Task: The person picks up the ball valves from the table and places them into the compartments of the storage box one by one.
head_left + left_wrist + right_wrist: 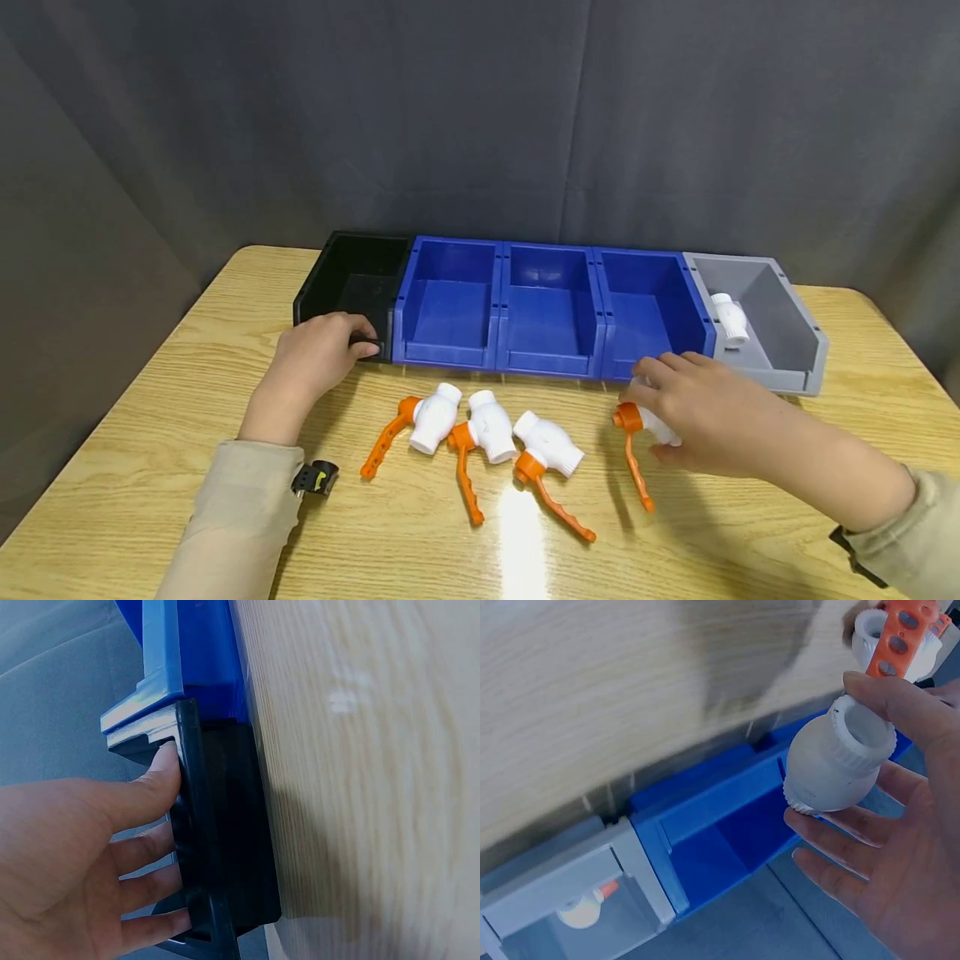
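Observation:
My right hand [693,408] grips a white plastic ball valve [829,761] by its body, between thumb and fingers. Its orange lever handle [637,471] hangs down toward the table, in front of the rightmost blue bin [637,321]. At the other end of the row, my left hand [318,354] holds the front lip of the black bin [202,825], thumb near the corner. Between the hands lie three more ball valves, the left one [435,419], the middle one [491,427] and the right one [551,443], orange handles pointing toward me.
Two more blue bins, the left [450,312] and the centre [547,321], stand side by side in the row. The grey bin [806,337] at the right end contains another white valve [730,321]. A dark curtain [480,117] hangs behind the wooden table [187,400].

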Demonstrator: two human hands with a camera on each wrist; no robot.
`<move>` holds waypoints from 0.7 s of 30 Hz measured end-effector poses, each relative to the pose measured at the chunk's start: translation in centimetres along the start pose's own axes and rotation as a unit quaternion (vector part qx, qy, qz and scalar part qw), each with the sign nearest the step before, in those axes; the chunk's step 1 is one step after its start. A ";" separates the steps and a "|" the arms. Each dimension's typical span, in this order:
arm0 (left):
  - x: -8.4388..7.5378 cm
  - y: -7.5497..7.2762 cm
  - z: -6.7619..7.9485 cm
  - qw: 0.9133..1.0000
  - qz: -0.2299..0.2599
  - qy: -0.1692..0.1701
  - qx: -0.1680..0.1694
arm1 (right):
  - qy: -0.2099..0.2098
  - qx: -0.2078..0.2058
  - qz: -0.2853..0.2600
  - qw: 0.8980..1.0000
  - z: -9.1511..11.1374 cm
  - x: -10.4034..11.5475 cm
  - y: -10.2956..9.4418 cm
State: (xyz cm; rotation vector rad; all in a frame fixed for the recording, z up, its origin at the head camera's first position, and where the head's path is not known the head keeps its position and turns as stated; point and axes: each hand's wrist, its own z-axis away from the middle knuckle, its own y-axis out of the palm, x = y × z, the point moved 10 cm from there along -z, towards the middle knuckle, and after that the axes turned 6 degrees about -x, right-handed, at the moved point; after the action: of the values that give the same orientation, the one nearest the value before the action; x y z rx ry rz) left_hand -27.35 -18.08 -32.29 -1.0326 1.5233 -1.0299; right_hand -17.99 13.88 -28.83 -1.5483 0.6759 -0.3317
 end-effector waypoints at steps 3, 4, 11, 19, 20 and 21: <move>0.1 0.0 0.0 1.000 -0.001 -0.003 0.001 | 0.003 0.000 0.005 1.000 -0.1 -0.4 -0.3; 0.1 0.0 0.0 1.000 -0.001 -0.004 0.002 | 0.003 0.000 0.006 1.000 -0.2 -0.5 -0.5; 0.1 0.0 0.0 1.000 -0.001 -0.005 0.001 | -0.010 -0.014 0.023 1.000 -0.6 -1.0 -1.2; 0.0 0.0 0.0 1.000 -0.001 -0.001 0.002 | 0.007 0.000 0.027 1.000 -1.0 -2.2 -1.6; 0.0 0.0 0.0 1.000 -0.001 0.000 0.002 | 0.010 0.002 0.027 1.000 -1.1 -2.3 -1.6; 0.0 0.0 0.0 1.000 0.000 0.000 0.002 | 0.013 0.003 0.028 1.000 -1.2 -2.5 -1.6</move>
State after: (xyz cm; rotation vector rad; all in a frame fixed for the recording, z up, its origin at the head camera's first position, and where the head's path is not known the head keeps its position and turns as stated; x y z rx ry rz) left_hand -27.39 -18.09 -32.31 -1.0307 1.5213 -1.0333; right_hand -20.31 14.41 -26.62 -1.5184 0.7350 -0.3121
